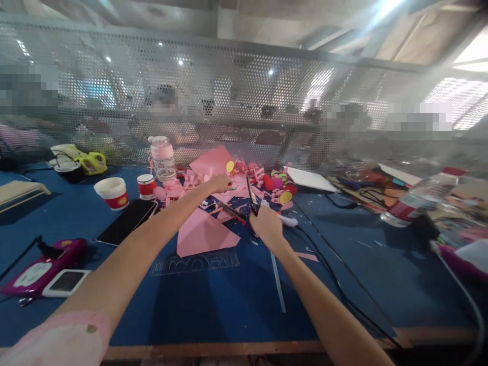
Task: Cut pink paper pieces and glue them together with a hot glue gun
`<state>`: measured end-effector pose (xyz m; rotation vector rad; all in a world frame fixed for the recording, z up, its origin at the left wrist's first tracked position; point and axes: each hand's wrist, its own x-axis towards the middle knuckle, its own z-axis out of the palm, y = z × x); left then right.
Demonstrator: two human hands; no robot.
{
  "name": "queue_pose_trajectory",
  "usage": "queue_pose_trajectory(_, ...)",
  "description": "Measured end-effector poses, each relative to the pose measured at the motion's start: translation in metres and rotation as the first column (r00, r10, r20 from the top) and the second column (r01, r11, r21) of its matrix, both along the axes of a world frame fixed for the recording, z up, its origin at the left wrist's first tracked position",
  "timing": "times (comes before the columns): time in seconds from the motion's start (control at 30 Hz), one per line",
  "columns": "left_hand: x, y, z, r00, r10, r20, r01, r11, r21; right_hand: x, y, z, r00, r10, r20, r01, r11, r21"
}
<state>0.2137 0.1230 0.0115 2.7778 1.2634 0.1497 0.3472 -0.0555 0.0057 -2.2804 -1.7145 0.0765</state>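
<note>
My right hand (267, 224) is closed around the handles of a pair of scissors (252, 193), whose blades are spread apart and point away from me. Ahead and to the left, my left hand (221, 183) has its fingers bent at the edge of a pink paper sheet (239, 184) with circles drawn on it, seemingly gripping it. Between my forearms lies a larger pink sheet (204, 234), partly over a clear stencil ruler (195, 264). A white glue gun (288, 221) with a black cable rests just right of my right hand. Behind are pink scraps and small round pieces (269, 182).
Left of my forearm are a phone (125, 222), a paper cup (113, 192), a small red-and-white cup (146, 186) and a purple device (49, 269). A clear glue stick (278, 282) lies in front. A water bottle (423, 195) stands right; a perforated metal screen (236, 96) borders the back.
</note>
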Motion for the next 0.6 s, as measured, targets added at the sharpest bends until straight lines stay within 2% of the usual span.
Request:
queue_pose_trajectory(0.13, 0.023, -0.003, 0.001, 0.995, 0.081, 0.055, -0.085, 0.993, 0.087, 0.001, -0.002, 0.002, 0.999, 0.033, -0.013, -0.033, 0.999, -0.02)
queue_pose_trajectory(0.23, 0.025, -0.01, 0.003, 0.98, 0.168, 0.105, -0.182, 0.973, 0.14, 0.003, -0.001, 0.0, 0.999, 0.048, 0.012, -0.048, 0.999, -0.001)
queue_pose_trajectory(0.43, -0.004, -0.037, -0.005, 0.956, 0.274, 0.106, -0.286, 0.949, 0.131, 0.006, 0.004, -0.005, 0.996, 0.049, 0.071, -0.051, 0.999, 0.017)
queue_pose_trajectory(0.6, -0.041, -0.08, -0.014, 0.968, 0.239, 0.075, -0.242, 0.97, 0.03, 0.012, 0.005, -0.001, 0.992, 0.105, 0.068, -0.105, 0.994, -0.01)
